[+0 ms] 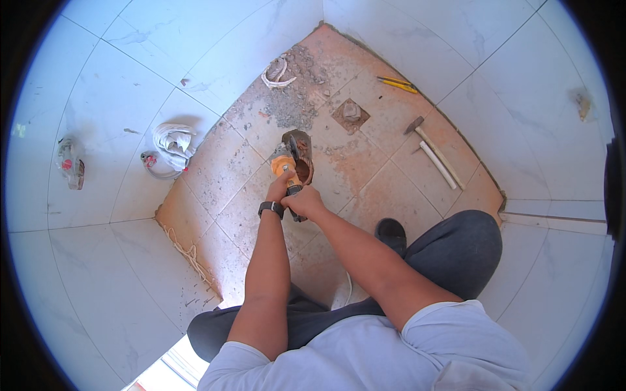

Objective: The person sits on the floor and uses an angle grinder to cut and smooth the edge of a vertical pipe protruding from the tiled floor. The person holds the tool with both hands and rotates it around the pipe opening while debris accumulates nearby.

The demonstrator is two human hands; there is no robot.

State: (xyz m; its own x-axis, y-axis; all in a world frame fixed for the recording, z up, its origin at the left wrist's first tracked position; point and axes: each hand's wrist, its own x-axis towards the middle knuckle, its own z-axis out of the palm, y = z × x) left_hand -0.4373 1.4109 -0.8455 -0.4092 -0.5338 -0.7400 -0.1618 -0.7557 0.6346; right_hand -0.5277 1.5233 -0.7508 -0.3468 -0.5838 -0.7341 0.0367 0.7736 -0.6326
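Observation:
Both my hands are wrapped round an orange and black angle grinder (283, 163) over the tiled floor. My left hand (279, 186) closes on its body, with a black watch at the wrist. Just behind it, my right hand (305, 202) grips the black rear part. The grinder's disc (293, 147) stands on edge at the rim of a broken-out hole (304, 156) in the floor. Inside the hole, reddish-brown rough material shows. Whether the disc touches the rim or is spinning, I cannot tell.
Grey rubble (291, 107) lies beyond the hole, beside a white loop (278, 79). A square cutout (351, 116) holds a lump of debris. To the right lie a hammer (433, 146), a white rod (438, 165) and a yellow cutter (398, 84). Pale cord (189, 254) runs along the left edge.

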